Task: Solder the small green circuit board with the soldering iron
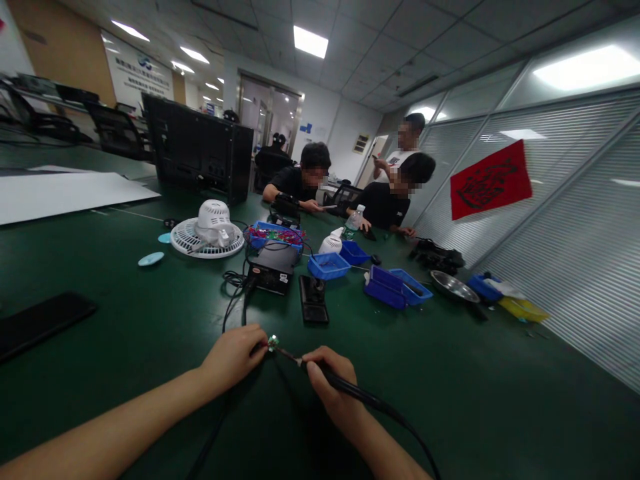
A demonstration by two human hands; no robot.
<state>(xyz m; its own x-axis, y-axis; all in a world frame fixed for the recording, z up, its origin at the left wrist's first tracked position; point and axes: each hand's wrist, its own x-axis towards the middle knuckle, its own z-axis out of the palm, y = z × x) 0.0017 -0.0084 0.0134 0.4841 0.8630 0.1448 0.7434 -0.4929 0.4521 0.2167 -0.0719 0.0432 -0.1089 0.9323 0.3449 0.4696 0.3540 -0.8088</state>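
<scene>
Low in the middle of the head view, my left hand (239, 353) pinches a small green circuit board (273, 343) at its fingertips. My right hand (334, 383) is closed around the black handle of a soldering iron (353, 389), with its cable trailing down to the right. The iron's thin tip points left and reaches the board or close beside it; whether they touch is too small to tell. Beyond my hands stand a black box with cables (273, 268) and a black stand (314, 300).
A white fan part (207, 237) lies at the left on the green table (165, 320), with a dark phone-like slab (45, 323) nearer. Blue trays (385, 287), a bottle (354, 222) and a metal dish (454, 287) are farther off. Several people are beyond the table.
</scene>
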